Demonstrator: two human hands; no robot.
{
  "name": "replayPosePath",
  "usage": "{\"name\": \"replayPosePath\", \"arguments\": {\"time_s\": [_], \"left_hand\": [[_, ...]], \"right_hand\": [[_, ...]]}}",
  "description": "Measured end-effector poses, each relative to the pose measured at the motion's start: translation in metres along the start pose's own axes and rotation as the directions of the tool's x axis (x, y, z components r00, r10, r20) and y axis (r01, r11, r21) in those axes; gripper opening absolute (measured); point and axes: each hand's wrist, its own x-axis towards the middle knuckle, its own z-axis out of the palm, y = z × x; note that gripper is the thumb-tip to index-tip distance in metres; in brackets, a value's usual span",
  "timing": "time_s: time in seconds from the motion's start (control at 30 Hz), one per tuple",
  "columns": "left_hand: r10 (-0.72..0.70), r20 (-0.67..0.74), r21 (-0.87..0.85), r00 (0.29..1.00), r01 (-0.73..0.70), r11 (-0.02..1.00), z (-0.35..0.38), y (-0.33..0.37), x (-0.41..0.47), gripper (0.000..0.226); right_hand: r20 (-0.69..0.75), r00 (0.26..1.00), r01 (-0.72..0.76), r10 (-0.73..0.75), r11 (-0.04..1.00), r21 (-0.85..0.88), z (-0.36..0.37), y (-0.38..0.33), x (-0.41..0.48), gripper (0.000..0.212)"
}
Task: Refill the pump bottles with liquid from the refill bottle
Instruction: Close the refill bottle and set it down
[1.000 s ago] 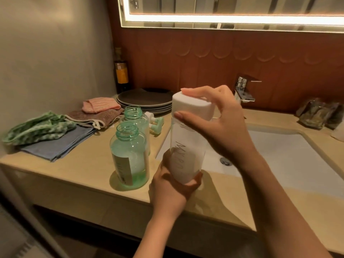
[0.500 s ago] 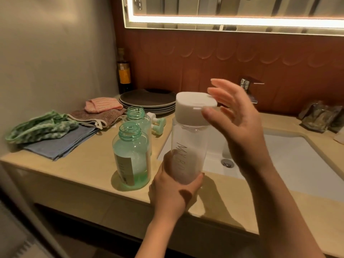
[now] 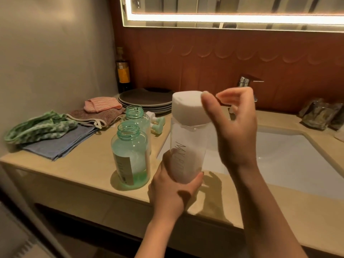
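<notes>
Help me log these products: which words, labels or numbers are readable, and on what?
"MYR": runs vertically down the refill bottle; the letters after it are blurred.
Label on the near pump bottle: print too blurred to read.
Yellow label on the dark bottle by the wall: too small to read.

place: home bathroom, probably | evidence: sink (image 3: 290,164), tap (image 3: 243,81), lit mirror (image 3: 232,8), folded cloths (image 3: 61,144), vanity counter (image 3: 83,170)

Refill bottle (image 3: 188,146) lettered vertically "MYR", rest unclear, pump bottle label (image 3: 123,168) unreadable
</notes>
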Motion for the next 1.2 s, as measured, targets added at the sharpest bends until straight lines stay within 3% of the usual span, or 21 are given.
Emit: {"name": "replayPosePath", "arguments": {"time_s": [0.07,0.1,0.17,0.23,0.37,0.5,0.57,0.67,0.8,0.87,0.97,1.03,1.13,1.2], "left_hand": [[-0.003,0.018,-0.023,1.0,0.003,1.0,0.0,-0.001,0.0,0.087],[-0.001,0.023,-0.035,1.0,0.002,0.999,0.0,-0.002,0.0,0.086],[0.02,0.022,-0.05,1.0,-0.019,0.999,-0.001,-0.002,0.0,0.081],[0.043,0.022,-0.051,0.999,-0.042,0.998,-0.001,0.0,0.001,0.077],[0.122,-0.035,-0.052,0.992,-0.124,0.991,-0.002,0.0,-0.001,0.065],[0.112,-0.035,-0.044,0.993,-0.113,0.993,-0.001,-0.002,0.0,0.061],[0.068,-0.029,-0.002,0.997,-0.068,0.998,-0.001,-0.002,0.001,0.078],[0.02,-0.011,-0.011,1.0,-0.02,1.0,0.0,-0.001,0.002,0.086],[-0.008,0.041,-0.008,0.999,0.008,1.0,0.0,-0.001,0.002,0.088],[-0.008,0.042,-0.019,0.999,0.009,1.0,0.0,-0.002,0.002,0.087],[0.035,0.028,-0.054,0.999,-0.033,0.998,0.0,-0.001,0.001,0.085],[0.088,-0.001,-0.065,0.996,-0.088,0.994,0.0,0.0,-0.001,0.081],[0.12,-0.053,-0.082,0.991,-0.124,0.989,-0.001,-0.001,-0.001,0.073],[0.127,-0.058,-0.066,0.99,-0.131,0.989,-0.002,-0.001,-0.001,0.07]], "right_hand": [[0.262,0.963,-0.098,0.06,0.986,0.133,-0.006,0.006,0.013,0.051],[0.41,0.909,-0.16,0.077,0.972,0.171,-0.009,0.01,0.018,0.053],[0.556,0.828,-0.227,0.068,0.948,0.221,-0.013,0.013,0.025,0.054],[0.495,0.867,-0.18,0.055,0.961,0.209,-0.016,0.011,0.026,0.059],[0.184,0.981,-0.059,0.058,0.998,0.001,0.004,0.004,0.008,0.069],[0.021,1.0,0.015,-0.012,0.985,-0.171,0.018,-0.001,-0.008,0.067],[0.038,0.999,-0.024,0.03,0.991,-0.135,0.013,-0.002,-0.007,0.058],[0.187,0.974,-0.167,0.13,0.966,0.199,-0.005,-0.002,0.009,0.047],[0.542,0.833,-0.289,0.114,0.925,0.248,-0.023,0.008,0.035,0.058],[0.64,0.765,-0.303,0.07,0.916,0.263,-0.022,0.01,0.038,0.058],[0.575,0.815,-0.23,0.07,0.95,0.21,-0.017,0.008,0.034,0.05],[0.456,0.884,-0.194,0.105,0.969,0.154,-0.011,0.008,0.026,0.06],[0.253,0.965,-0.071,0.071,0.997,-0.013,0.002,0.003,0.011,0.064],[0.205,0.978,-0.018,0.043,0.992,-0.123,0.007,0.002,0.007,0.064]]}}
